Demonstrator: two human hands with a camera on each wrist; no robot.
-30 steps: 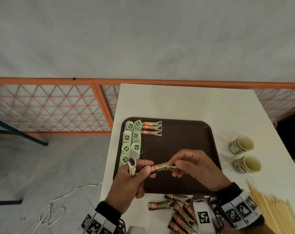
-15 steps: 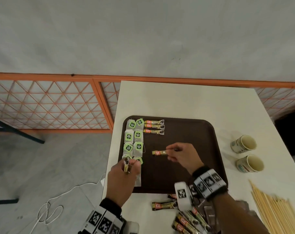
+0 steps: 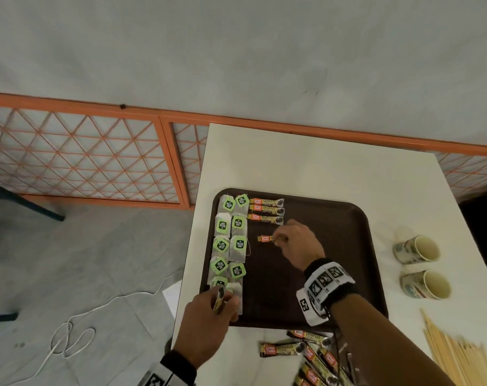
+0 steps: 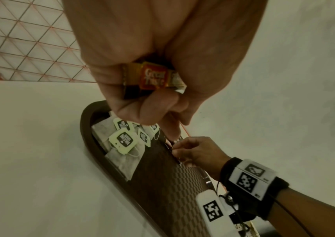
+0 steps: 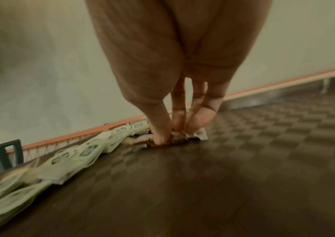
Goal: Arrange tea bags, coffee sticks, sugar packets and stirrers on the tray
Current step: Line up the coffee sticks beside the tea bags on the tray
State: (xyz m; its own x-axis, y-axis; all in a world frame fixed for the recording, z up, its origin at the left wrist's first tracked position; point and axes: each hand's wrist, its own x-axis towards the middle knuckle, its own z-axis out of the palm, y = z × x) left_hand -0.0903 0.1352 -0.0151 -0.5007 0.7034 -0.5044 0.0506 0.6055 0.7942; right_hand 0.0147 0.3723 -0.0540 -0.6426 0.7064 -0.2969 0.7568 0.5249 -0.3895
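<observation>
A dark brown tray [image 3: 334, 218] lies on the white table. Green-tagged tea bags [image 3: 231, 240] fill two columns along its left side, and three coffee sticks [image 3: 267, 210] lie in a row at the top. My right hand [image 3: 281, 239] pinches another coffee stick [image 3: 265, 239] low over the tray just below that row; in the right wrist view its fingertips [image 5: 162, 137] hold the stick against the tray surface [image 5: 243, 160]. My left hand [image 3: 217, 302] grips coffee sticks [image 4: 152, 78] at the tray's near-left corner.
Loose coffee sticks [image 3: 300, 349] lie on the table in front of the tray. Wooden stirrers [image 3: 459, 358] are piled at the near right. Two paper cups [image 3: 420, 266] lie on their sides right of the tray. An orange lattice fence [image 3: 83, 157] runs behind.
My right hand took a coffee stick from the left hand's bundle and carried it forward to just below the row of three. The left hand drew back to the tray's near-left corner.
</observation>
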